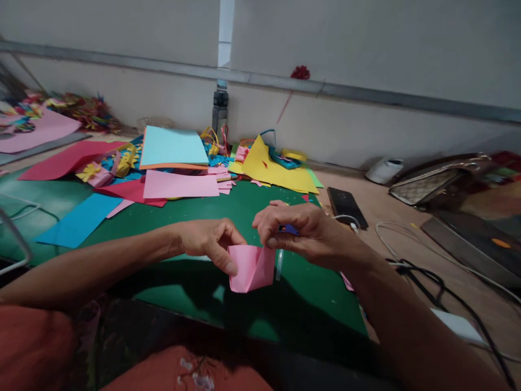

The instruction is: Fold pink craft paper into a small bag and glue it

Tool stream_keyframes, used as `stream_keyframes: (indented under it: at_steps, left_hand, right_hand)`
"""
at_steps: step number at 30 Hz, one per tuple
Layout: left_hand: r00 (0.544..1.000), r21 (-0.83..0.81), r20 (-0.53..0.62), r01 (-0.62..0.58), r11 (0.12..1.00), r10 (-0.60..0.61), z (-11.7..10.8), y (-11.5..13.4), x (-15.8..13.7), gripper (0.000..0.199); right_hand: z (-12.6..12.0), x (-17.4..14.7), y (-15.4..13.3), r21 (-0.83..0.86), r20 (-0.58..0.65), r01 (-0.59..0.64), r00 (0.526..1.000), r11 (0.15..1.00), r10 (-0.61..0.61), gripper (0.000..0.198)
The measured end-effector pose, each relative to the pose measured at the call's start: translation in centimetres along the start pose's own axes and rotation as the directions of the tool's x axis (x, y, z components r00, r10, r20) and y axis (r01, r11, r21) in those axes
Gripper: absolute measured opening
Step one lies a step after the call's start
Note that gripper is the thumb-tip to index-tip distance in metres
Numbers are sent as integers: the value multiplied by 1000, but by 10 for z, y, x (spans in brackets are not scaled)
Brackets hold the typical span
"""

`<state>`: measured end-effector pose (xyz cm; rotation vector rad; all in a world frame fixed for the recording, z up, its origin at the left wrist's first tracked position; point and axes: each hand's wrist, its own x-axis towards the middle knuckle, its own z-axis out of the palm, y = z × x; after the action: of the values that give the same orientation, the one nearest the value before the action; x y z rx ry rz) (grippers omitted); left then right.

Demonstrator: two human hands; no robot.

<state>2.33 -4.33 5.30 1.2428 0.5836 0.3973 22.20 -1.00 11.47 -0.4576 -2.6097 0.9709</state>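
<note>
A folded piece of pink paper (246, 269), shaped like a small box or pocket, is held up over the green mat. My left hand (214, 241) pinches its left upper edge between thumb and fingers. At its upper right corner, the thumb and fingertips of my right hand (299, 231) grip a raised flap. Behind my right fingers a dark blue object (288, 229) shows in part; I cannot tell what it is. A clear, thin stick-like piece (279, 265) is seen just right of the pink paper.
Coloured sheets lie along the back: light blue paper (175, 145), pink paper (181, 185), yellow paper (277, 171), blue paper (81, 220). A phone (345, 206), cables (427, 277) and a handbag (435, 182) are on the right, on the brown tabletop.
</note>
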Motion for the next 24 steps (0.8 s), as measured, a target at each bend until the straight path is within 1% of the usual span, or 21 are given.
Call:
stream_keyframes:
  at_steps: [3, 9, 13, 16, 20, 24]
  left_hand:
    - [1000, -7, 1, -16, 1000, 16, 1, 1, -1, 22]
    - [998, 6, 27, -49, 999, 49, 3, 0, -1, 17]
    - [997, 5, 42, -58, 998, 58, 4, -1, 0, 17]
    - [998, 19, 27, -62, 998, 61, 6, -2, 0, 16]
    - [998, 33, 12, -62, 998, 62, 7, -2, -1, 16]
    - [999, 36, 11, -52, 998, 52, 8, -2, -1, 18]
  right_hand:
    - [1, 1, 0, -13, 16, -20, 1000, 1000, 21, 18]
    - [6, 2, 4, -9, 30, -58, 998, 998, 59, 12]
    - [10, 3, 5, -20, 17, -39, 999, 999, 40, 10]
    - [13, 4, 4, -48, 11, -25, 1000, 999, 26, 8]
    - [14, 5, 4, -62, -6, -38, 999, 997, 37, 5]
    - [15, 6, 4, -56, 1, -38, 999, 998, 38, 6]
